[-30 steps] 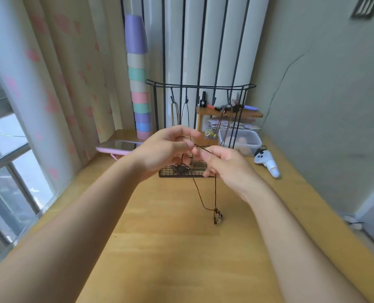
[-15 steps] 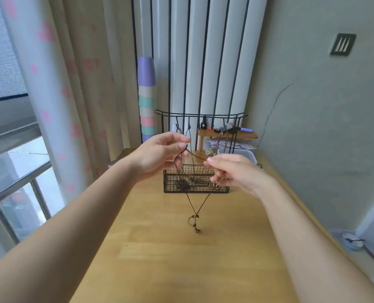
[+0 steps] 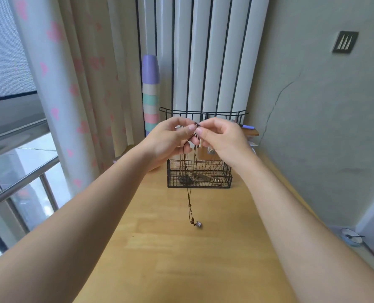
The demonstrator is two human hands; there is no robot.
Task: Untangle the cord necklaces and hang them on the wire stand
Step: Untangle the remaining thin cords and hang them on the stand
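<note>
Over the table (image 3: 181,259), the cord necklace (image 3: 189,201) is pinched at its top by left hand (image 3: 170,142) and right hand (image 3: 224,138), hung vertically; wire stand (image 3: 200,185) just behind.

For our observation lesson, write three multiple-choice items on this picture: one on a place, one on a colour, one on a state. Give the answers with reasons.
1. Where is the pendant of the held cord necklace, relative to the wire stand?
A. In its basket.
B. In front of it, down by the table.
C. On its top rail.

2. What colour is the top cup of the stack?
A. Green.
B. Pink.
C. Purple.

3. How is the necklace held?
A. Pinched by the left hand and the right hand.
B. By one hand only.
C. Lying loose, unheld.

Answers:
1 B, it dangles nearer the camera than the basket.
2 C, a purple cup tops the stack.
3 A, both hands pinch the cord's top end.
</note>
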